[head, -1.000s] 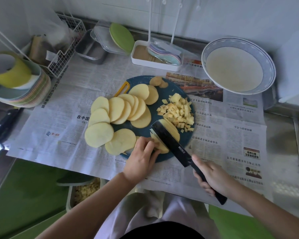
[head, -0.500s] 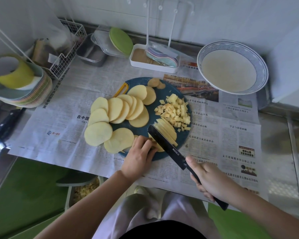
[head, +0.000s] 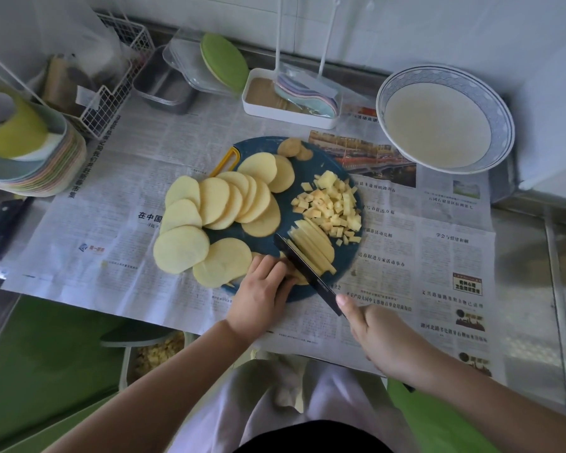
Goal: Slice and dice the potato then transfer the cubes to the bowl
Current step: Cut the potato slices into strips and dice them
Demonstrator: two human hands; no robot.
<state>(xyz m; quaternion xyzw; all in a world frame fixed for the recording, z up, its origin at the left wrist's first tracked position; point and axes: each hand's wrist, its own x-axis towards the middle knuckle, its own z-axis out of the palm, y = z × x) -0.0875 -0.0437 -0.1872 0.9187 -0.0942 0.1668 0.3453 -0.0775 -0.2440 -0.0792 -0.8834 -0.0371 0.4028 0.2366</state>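
While the knife [head: 304, 269] is gripped by the right hand [head: 381, 333], its blade is set across the partly cut slices [head: 311, 246] at the near edge of the cutting board [head: 307, 178]. Their uncut end is pinned under the curled fingers of the left hand [head: 258, 295], just beside the blade. Cubes [head: 331, 205] are heaped by the board's right edge, round slices [head: 216, 204] are fanned over its left edge, and the bowl [head: 501, 120] is set at the far right corner of the newspaper [head: 144, 165].
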